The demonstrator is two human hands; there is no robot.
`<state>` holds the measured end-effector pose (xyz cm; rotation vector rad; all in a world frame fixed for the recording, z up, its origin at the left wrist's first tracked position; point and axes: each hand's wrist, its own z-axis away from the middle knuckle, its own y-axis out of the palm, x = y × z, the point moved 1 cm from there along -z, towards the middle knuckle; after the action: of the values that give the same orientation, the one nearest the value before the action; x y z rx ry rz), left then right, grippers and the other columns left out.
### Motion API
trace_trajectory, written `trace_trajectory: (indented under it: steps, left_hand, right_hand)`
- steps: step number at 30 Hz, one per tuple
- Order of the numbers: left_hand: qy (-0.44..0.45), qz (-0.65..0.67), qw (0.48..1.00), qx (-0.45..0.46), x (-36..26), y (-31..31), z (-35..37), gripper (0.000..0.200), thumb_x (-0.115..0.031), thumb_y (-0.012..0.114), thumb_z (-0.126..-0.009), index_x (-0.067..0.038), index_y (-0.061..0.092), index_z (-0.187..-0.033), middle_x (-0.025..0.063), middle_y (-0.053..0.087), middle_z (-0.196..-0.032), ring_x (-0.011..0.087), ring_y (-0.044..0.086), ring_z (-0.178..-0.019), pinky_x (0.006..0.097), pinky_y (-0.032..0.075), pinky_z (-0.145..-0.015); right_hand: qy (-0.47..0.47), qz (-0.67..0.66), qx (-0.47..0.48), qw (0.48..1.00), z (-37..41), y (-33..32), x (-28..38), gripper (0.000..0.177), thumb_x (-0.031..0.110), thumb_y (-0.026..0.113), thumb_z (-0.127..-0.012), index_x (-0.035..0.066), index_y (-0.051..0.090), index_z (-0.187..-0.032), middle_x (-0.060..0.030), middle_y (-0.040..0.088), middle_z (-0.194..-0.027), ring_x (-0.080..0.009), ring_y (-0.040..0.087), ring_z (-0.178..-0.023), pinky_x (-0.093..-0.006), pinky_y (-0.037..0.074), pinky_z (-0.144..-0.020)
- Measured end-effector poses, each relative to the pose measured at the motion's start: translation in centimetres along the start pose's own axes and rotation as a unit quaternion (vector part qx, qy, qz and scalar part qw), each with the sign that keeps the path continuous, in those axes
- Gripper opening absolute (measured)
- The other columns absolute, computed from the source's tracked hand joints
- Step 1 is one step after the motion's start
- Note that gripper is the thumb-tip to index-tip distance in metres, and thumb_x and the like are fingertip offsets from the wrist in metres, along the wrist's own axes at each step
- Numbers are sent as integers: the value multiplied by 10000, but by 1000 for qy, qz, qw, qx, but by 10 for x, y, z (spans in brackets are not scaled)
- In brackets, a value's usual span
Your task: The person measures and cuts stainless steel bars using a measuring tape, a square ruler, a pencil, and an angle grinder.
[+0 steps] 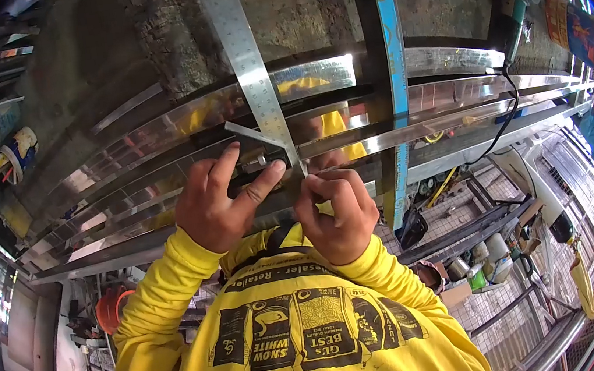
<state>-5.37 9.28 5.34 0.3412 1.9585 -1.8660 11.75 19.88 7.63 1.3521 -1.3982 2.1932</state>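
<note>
A combination square lies across shiny metal bars, its long steel ruler blade [246,58] running away from me and its angled head [254,135] on the left. My left hand [217,202] holds the head down, with forefinger and thumb spread over it near the small knob. Just right of the blade's near end, my right hand [337,210] is closed in a pinch. A thin tip shows at its fingertips against the blade's edge; the rest is hidden in the fingers. Beneath both hands run the polished metal bars [336,143].
A blue-faced straight bar [390,48] crosses the metal bars to the right. An angle grinder [510,15] with a black cord lies at the back right. A container of tools [17,153] stands at left, an orange bucket [111,311] lower left. Cans and scraps [488,262] sit lower right.
</note>
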Motion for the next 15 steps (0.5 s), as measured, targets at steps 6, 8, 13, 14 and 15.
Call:
trace_trajectory:
  steps: [6, 8, 13, 14, 15]
  left_hand:
    - [4, 11, 1000, -8, -2, 0, -2, 543, -105, 746, -806, -348, 743, -1292, 101, 583, -1300, 278, 597, -954, 352, 571, -807]
    - [0, 12, 1000, -8, -3, -1, -2, 539, -109, 755, -805, -346, 745, -1289, 99, 587, -1284, 277, 601, -949, 353, 572, -804]
    - [-11, 30, 999, -13, -5, 2, 0, 550, -140, 850, -787, -300, 741, -1301, 131, 599, -1281, 320, 617, -989, 402, 560, -845]
    - [-8, 26, 999, -20, -5, 1, -2, 528, -134, 827, -802, -303, 746, -1295, 125, 602, -1269, 311, 617, -979, 391, 565, -834]
    - [-6, 23, 999, -25, -5, 1, -3, 508, -128, 803, -817, -306, 751, -1289, 118, 605, -1258, 302, 617, -969, 379, 570, -822]
  right_hand:
    - [-31, -6, -25, 999, -14, 4, 0, 239, -1, 775, -801, 25, 655, -1006, -127, 641, -910, -316, 678, -724, -381, 557, -622]
    - [-38, -14, -35, 999, -10, 5, -2, 228, 10, 774, -804, 28, 658, -999, -130, 633, -901, -319, 672, -717, -388, 553, -621]
    - [47, -20, 42, 998, 22, -15, -10, 199, 5, 754, -804, 30, 663, -979, -138, 618, -879, -312, 656, -691, -393, 544, -617]
    - [76, -30, 62, 995, 27, -19, -13, 194, 3, 749, -803, 31, 664, -975, -139, 615, -874, -308, 651, -682, -393, 542, -616]
    - [64, -45, 50, 996, 27, -24, -11, 240, -8, 725, -808, 39, 680, -1039, -133, 608, -856, -298, 629, -652, -388, 536, -612]
